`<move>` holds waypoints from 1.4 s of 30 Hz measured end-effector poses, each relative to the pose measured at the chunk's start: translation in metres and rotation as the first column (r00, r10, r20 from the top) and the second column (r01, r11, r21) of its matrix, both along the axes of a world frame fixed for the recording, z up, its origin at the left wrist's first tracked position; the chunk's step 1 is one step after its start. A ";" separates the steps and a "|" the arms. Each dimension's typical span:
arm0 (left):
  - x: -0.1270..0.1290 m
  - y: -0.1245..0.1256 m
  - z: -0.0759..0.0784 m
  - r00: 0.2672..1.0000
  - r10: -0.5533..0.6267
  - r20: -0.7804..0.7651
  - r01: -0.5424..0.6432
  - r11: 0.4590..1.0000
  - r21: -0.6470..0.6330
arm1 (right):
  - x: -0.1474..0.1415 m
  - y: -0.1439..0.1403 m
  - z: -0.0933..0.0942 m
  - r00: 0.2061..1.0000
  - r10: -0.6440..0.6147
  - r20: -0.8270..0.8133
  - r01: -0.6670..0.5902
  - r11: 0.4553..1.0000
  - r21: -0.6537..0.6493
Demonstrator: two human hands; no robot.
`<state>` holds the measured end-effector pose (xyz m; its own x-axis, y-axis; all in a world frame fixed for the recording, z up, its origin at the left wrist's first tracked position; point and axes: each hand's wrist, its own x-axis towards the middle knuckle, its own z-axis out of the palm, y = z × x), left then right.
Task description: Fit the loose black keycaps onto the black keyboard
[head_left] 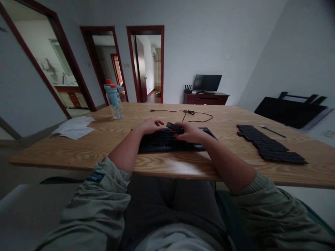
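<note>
A black keyboard (pixel 162 141) lies on the wooden table (pixel 104 146) right in front of me. My left hand (pixel 150 125) rests on the keyboard's far left edge, fingers curled down onto it. My right hand (pixel 190 133) is over the keyboard's middle and holds a small black oblong piece (pixel 175 127) pinched between thumb and fingers, raised slightly above the keys. The keyboard's cable (pixel 188 113) runs away across the table behind my hands.
Rows of loose black keycaps (pixel 269 144) lie to the right, with a thin blue-tipped tool (pixel 272 130) behind them. A water bottle (pixel 113 99) and white cloth (pixel 74 127) are at the left. A folded black table (pixel 290 109) leans by the right wall.
</note>
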<state>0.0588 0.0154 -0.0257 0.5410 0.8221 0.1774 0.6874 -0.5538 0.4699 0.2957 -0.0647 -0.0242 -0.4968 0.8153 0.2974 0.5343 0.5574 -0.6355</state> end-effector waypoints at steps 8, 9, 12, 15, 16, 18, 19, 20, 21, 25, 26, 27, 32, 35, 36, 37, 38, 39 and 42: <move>0.000 -0.002 0.002 0.998 0.034 -0.053 -0.033 0.999 0.016 | 0.000 0.001 -0.001 0.933 -0.109 0.344 0.071 0.990 0.121; 0.000 -0.002 0.003 0.997 0.036 -0.062 -0.034 0.999 0.020 | 0.000 0.000 -0.001 0.919 -0.123 0.375 0.075 0.987 0.141; 0.000 -0.003 0.004 0.996 0.033 -0.077 -0.032 0.999 0.020 | 0.000 0.001 0.000 0.890 -0.153 0.431 0.094 0.983 0.155; -0.001 -0.002 0.004 0.997 0.032 -0.076 -0.032 0.999 0.007 | 0.002 0.002 0.001 0.867 -0.163 0.470 0.116 0.985 0.127; -0.001 -0.001 0.004 0.997 0.035 -0.073 -0.034 0.999 0.005 | 0.002 0.002 0.002 0.860 -0.168 0.482 0.121 0.984 0.127; -0.002 0.000 0.003 0.997 0.042 -0.067 -0.042 0.999 0.008 | 0.002 0.003 0.002 0.850 -0.178 0.495 0.124 0.982 0.140; -0.002 0.001 0.002 0.997 0.043 -0.066 -0.042 0.999 0.010 | 0.002 0.004 0.002 0.851 -0.181 0.493 0.122 0.981 0.150; -0.003 0.002 0.002 0.997 0.040 -0.065 -0.039 0.999 0.013 | 0.002 0.004 0.001 0.855 -0.186 0.485 0.121 0.979 0.161; -0.003 0.003 0.001 0.997 0.037 -0.066 -0.036 0.999 0.015 | 0.002 0.005 0.001 0.859 -0.189 0.476 0.119 0.978 0.173; -0.004 0.004 0.001 0.997 0.036 -0.071 -0.036 0.999 -0.001 | 0.002 0.008 -0.004 0.867 -0.179 0.465 0.091 0.974 0.206; -0.004 0.004 0.001 0.996 0.040 -0.074 -0.041 0.999 -0.004 | 0.002 0.008 -0.005 0.866 -0.172 0.470 0.080 0.975 0.209; -0.004 0.004 0.001 0.996 0.045 -0.075 -0.045 0.999 -0.004 | 0.001 0.009 -0.005 0.864 -0.166 0.476 0.071 0.975 0.211; -0.002 0.001 0.004 0.995 0.052 -0.085 -0.053 0.999 -0.008 | 0.002 0.007 0.002 0.825 -0.216 0.522 0.081 0.960 0.269; 0.000 -0.003 0.006 0.994 0.057 -0.097 -0.059 0.998 -0.024 | 0.023 0.007 0.016 0.821 -0.226 0.525 0.110 0.964 0.243; 0.000 -0.004 0.007 0.993 0.060 -0.102 -0.062 0.998 -0.022 | 0.036 0.007 0.021 0.820 -0.237 0.521 0.134 0.964 0.228; 0.000 -0.004 0.008 0.992 0.062 -0.107 -0.064 0.998 -0.015 | 0.052 0.006 0.026 0.813 -0.270 0.517 0.177 0.959 0.223; 0.000 -0.004 0.008 0.992 0.064 -0.113 -0.065 0.998 -0.008 | 0.070 0.006 0.031 0.795 -0.314 0.519 0.227 0.948 0.225; 0.000 -0.004 0.009 0.991 0.066 -0.118 -0.067 0.998 -0.005 | 0.091 0.004 0.034 0.769 -0.367 0.524 0.286 0.930 0.232; -0.001 -0.002 0.009 0.988 0.088 -0.127 -0.092 0.996 -0.022 | 0.158 -0.009 0.035 0.698 -0.465 0.544 0.429 0.880 0.202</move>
<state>0.0582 0.0135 -0.0167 0.4810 0.8721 0.0893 0.7885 -0.4749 0.3908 0.4534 -0.0737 0.0104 -0.1674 0.9764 0.1366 0.9764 0.1834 -0.1141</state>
